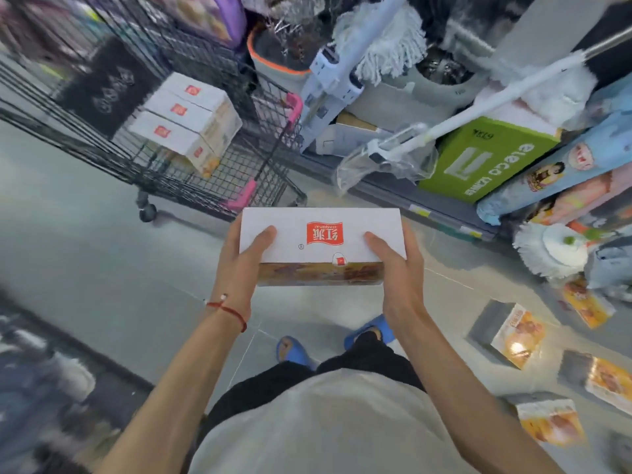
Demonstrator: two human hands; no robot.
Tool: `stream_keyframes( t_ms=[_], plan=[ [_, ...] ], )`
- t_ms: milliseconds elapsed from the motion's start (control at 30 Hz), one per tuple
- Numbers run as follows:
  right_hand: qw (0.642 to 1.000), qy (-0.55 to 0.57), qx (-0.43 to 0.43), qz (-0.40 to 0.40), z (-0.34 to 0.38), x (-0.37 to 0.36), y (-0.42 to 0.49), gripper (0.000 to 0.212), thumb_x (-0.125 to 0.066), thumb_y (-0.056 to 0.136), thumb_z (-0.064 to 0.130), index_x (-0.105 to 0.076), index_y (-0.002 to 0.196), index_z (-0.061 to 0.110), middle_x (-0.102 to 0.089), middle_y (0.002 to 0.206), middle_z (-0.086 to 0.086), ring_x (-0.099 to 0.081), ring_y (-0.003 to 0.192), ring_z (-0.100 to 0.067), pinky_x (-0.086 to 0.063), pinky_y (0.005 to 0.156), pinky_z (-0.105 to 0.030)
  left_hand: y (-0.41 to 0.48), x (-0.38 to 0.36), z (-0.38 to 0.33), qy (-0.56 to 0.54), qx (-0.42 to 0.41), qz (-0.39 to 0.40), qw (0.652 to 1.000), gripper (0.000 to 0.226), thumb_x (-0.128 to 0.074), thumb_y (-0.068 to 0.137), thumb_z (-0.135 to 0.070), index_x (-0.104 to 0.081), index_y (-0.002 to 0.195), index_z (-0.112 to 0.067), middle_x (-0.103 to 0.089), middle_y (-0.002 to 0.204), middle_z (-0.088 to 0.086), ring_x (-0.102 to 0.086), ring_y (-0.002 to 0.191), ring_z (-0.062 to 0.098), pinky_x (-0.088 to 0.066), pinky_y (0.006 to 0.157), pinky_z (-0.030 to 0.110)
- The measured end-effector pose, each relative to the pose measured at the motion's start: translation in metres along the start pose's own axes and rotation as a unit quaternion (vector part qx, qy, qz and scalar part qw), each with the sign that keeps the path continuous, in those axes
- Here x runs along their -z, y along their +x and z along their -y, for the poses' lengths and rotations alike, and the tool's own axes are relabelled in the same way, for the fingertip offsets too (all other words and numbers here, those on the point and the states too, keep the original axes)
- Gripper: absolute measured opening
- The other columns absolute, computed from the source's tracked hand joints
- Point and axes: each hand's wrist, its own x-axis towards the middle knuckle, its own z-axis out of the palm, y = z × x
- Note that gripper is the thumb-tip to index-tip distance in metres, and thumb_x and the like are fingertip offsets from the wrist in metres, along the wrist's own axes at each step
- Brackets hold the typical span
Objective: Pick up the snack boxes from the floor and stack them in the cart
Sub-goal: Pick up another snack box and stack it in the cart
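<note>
**Box in both hands, carry to cart in progress**

Head view. We see one snack box [321,241] held off the floor in front of the body, white top face up with its red logo, printed side facing us. The left hand [244,258] grips the left end and the right hand [393,265] grips the right end. Each has its thumb on top and its fingers wrapped under, so both are clamped on the box, one at each end. There is a red string bracelet [227,309] on the left wrist.

The cart [270,145] stands ahead and to the left, apart from the held box. Three stacked boxes [184,121] already lie inside it side by side, and there looks to be another layer under them. The blur makes that hard to confirm.

To our right, four more boxes lie on the floor [85,251]: one nearest [509,333], two further right [605,381] [550,422], and one by the shelf [584,302]. Mops [376,39] and a green carton [485,155] crowd the shelf beside the cart.

We judge the step to be transport: the pick is done and the placement is not. The next move calls for swinging the box left over the cart rim, keeping it level, and setting it flush beside or on the stack. The cart's wire wall needs to be cleared on the way in.
</note>
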Motion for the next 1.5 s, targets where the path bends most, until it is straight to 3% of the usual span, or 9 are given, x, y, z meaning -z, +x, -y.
stream_keyframes(
  t_ms=[267, 500, 633, 700, 900, 1033, 1167, 1300, 1500],
  plan=[
    [0.998, -0.025, -0.005, 0.061, -0.022, -0.099, -0.036, 0.054, -0.076, 0.087, 0.025, -0.061, 0.138, 0.035, -0.075, 0.121, 0.006, -0.070, 0.111, -0.018, -0.054, 0.085, -0.036, 0.003, 0.107, 0.002, -0.019, -0.011, -0.079, 0.997, 0.042, -0.065, 0.094, -0.036, -0.055, 0.135, -0.035, -0.067, 0.125, -0.008, -0.065, 0.111, 0.016, -0.052, 0.100, 0.040],
    [0.995, -0.039, -0.005, 0.096, -0.017, -0.171, -0.017, 0.044, -0.068, 0.096, 0.014, -0.061, 0.138, 0.026, -0.076, 0.117, 0.002, -0.072, 0.105, -0.015, -0.056, 0.074, -0.021, 0.038, 0.150, -0.020, -0.036, -0.003, -0.126, 0.991, 0.024, -0.062, 0.096, -0.036, -0.055, 0.119, -0.041, -0.063, 0.105, -0.023, -0.062, 0.098, 0.003, -0.048, 0.077, 0.022],
    [0.993, -0.050, 0.005, 0.110, -0.003, -0.219, 0.014, 0.037, -0.068, 0.096, 0.015, -0.066, 0.131, 0.029, -0.077, 0.116, 0.002, -0.072, 0.110, -0.022, -0.058, 0.096, -0.041, 0.076, 0.163, -0.048, -0.046, -0.007, -0.154, 0.987, 0.026, -0.062, 0.097, -0.033, -0.054, 0.120, -0.042, -0.061, 0.101, -0.027, -0.061, 0.093, -0.002, -0.046, 0.072, 0.019],
    [0.992, -0.043, 0.012, 0.120, 0.006, -0.244, 0.033, 0.036, -0.068, 0.096, 0.014, -0.067, 0.130, 0.026, -0.076, 0.114, 0.002, -0.072, 0.110, -0.023, -0.056, 0.098, -0.044, 0.095, 0.168, -0.069, -0.046, -0.010, -0.164, 0.985, 0.031, -0.060, 0.098, -0.034, -0.052, 0.127, -0.041, -0.060, 0.101, -0.026, -0.059, 0.092, -0.003, -0.044, 0.071, 0.018],
    [0.990, -0.030, 0.010, 0.141, 0.027, -0.303, 0.077, 0.044, -0.069, 0.097, 0.014, -0.063, 0.139, 0.024, -0.076, 0.120, 0.004, -0.072, 0.111, -0.017, -0.058, 0.092, -0.032, 0.153, 0.182, -0.120, -0.034, -0.027, -0.186, 0.982, 0.044, -0.059, 0.099, -0.034, -0.050, 0.142, -0.033, -0.062, 0.099, -0.022, -0.060, 0.088, -0.001, -0.044, 0.066, 0.016],
    [0.990, -0.029, 0.007, 0.141, 0.033, -0.333, 0.095, 0.044, -0.070, 0.097, 0.015, -0.063, 0.139, 0.024, -0.075, 0.124, 0.002, -0.071, 0.115, -0.020, -0.059, 0.096, -0.039, 0.185, 0.194, -0.143, -0.016, -0.043, -0.177, 0.983, 0.041, -0.059, 0.099, -0.033, -0.053, 0.139, -0.033, -0.065, 0.102, -0.020, -0.063, 0.085, -0.002, -0.045, 0.060, 0.008],
    [0.990, -0.022, 0.008, 0.138, 0.036, -0.366, 0.109, 0.038, -0.068, 0.098, 0.013, -0.065, 0.134, 0.025, -0.076, 0.121, 0.003, -0.072, 0.110, -0.016, -0.059, 0.085, -0.028, 0.223, 0.213, -0.158, -0.021, -0.048, -0.165, 0.985, 0.035, -0.062, 0.097, -0.028, -0.057, 0.131, -0.038, -0.066, 0.101, -0.023, -0.063, 0.077, -0.012, -0.045, 0.057, 0.003],
    [0.992, -0.037, 0.009, 0.119, 0.029, -0.409, 0.124, 0.044, -0.069, 0.098, 0.016, -0.062, 0.140, 0.024, -0.074, 0.125, 0.002, -0.070, 0.115, -0.018, -0.061, 0.088, -0.031, 0.269, 0.239, -0.171, -0.017, -0.050, -0.147, 0.988, 0.038, -0.063, 0.097, -0.026, -0.056, 0.132, -0.039, -0.065, 0.098, -0.025, -0.062, 0.069, -0.018, -0.045, 0.056, 0.001],
    [0.999, -0.019, 0.010, 0.042, 0.021, -0.484, 0.128, 0.043, -0.068, 0.098, 0.015, -0.061, 0.140, 0.023, -0.076, 0.119, 0.004, -0.071, 0.108, -0.010, -0.056, 0.073, -0.015, 0.343, 0.288, -0.199, 0.003, -0.045, -0.074, 0.996, 0.047, -0.062, 0.097, -0.027, -0.052, 0.142, -0.033, -0.070, 0.116, -0.008, -0.066, 0.074, -0.010, -0.047, 0.055, 0.004]
  ],
)
